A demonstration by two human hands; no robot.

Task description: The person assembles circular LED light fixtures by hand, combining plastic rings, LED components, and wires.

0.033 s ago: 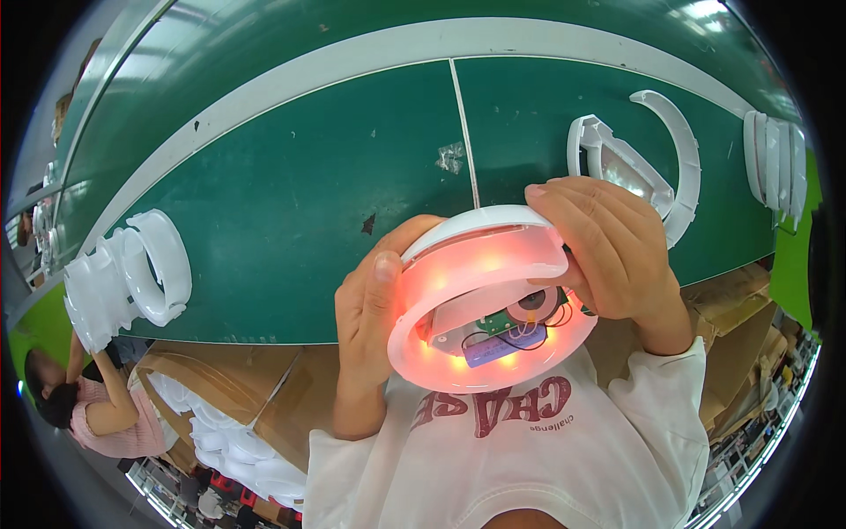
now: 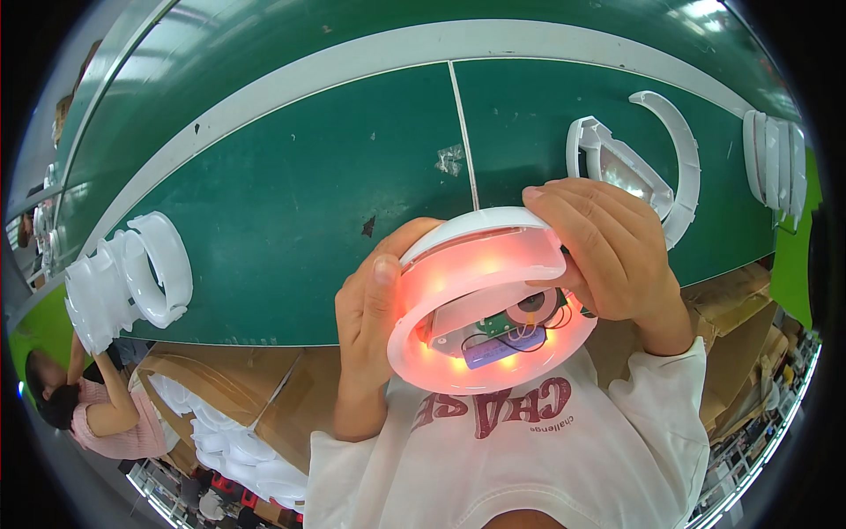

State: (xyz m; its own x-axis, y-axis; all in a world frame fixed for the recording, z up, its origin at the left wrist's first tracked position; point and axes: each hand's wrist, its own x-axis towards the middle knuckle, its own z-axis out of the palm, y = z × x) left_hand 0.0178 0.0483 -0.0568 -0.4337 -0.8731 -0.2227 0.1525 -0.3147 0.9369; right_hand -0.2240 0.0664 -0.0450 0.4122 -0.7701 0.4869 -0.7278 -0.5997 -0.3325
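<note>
Between my two hands is a round white plastic lamp housing (image 2: 483, 384), tilted, its translucent ring glowing pink-orange from lights inside. Through its opening show a green circuit board (image 2: 499, 327), a round grey-and-black part (image 2: 532, 306), a purple battery (image 2: 505, 347) and thin wires. My left hand (image 2: 374, 304) is closed on the housing's left side, the thumb lying upright along it. At the upper right, my right hand (image 2: 608, 251) grips the rim, its fingers over the top and the thumb reaching under the edge. The right fingertips partly hide that rim.
Beyond my right hand, a white curved shell (image 2: 621, 163) and an open white ring (image 2: 683, 159) lie on the green table (image 2: 291, 238). Stacked white shells stand far left (image 2: 132, 278) and far right (image 2: 775, 163). Cardboard boxes (image 2: 264, 379) line the near edge. A person (image 2: 110, 406) works at left.
</note>
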